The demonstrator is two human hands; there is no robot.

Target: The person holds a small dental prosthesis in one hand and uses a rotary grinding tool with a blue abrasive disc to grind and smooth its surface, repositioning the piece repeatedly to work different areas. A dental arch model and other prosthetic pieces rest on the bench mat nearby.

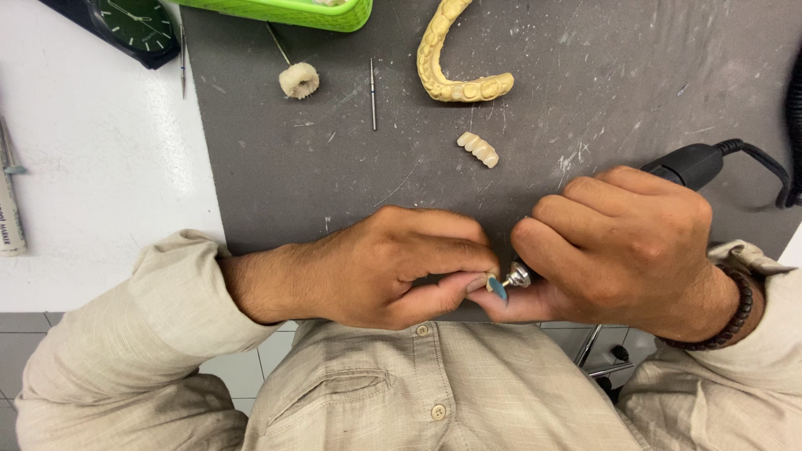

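My right hand (pixel 618 250) is wrapped around a black corded rotary handpiece (pixel 692 164), whose metal chuck (pixel 518 275) carries a small blue polishing tip (pixel 498 289). My left hand (pixel 393 267) is closed with thumb and fingers pinched right at that blue tip; whatever it pinches is hidden by the fingers. Both hands meet at the near edge of a dark grey work mat (pixel 585 92). On the mat lie a cream dental arch model (pixel 455 71), a short row of joined teeth (pixel 478 149) and a small round cream piece (pixel 298 80).
A thin metal bur (pixel 373 93) lies on the mat. A green tray (pixel 292 12) stands at the top edge, with a dark round clock face (pixel 135 23) to its left. A marker pen (pixel 10 219) rests on the white tabletop at far left.
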